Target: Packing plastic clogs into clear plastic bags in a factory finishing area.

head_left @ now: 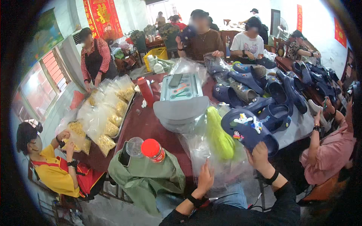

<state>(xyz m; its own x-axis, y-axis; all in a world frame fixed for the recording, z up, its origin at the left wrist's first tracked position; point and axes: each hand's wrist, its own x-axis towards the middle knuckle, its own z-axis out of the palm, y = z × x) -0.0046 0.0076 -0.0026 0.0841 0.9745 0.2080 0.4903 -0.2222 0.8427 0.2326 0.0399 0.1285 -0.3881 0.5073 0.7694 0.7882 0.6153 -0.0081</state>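
A clear plastic bag point(220, 171) spreads over the near table edge in front of me. My left hand point(206, 179) is closed on its near left side, fingers pinched. At the bag's right side my right hand point(260, 158) is also closed, apparently gripping the film; its fingertips are partly hidden. Just beyond that hand lies a navy clog point(247, 130) with cartoon charms on its top; I cannot tell whether the hand touches it. Beside the clog, a long lime-green bundle point(220, 137) lies on or under the clear film.
Navy clogs point(281, 92) pile up at right. A grey bin point(181, 113) carries a patterned board and phone point(175, 80). Nearer left are a red-lidded jar point(152, 148), another phone point(125, 154) and green cloth point(151, 177). Filled bags point(105, 113) stand left. Co-workers sit around the table.
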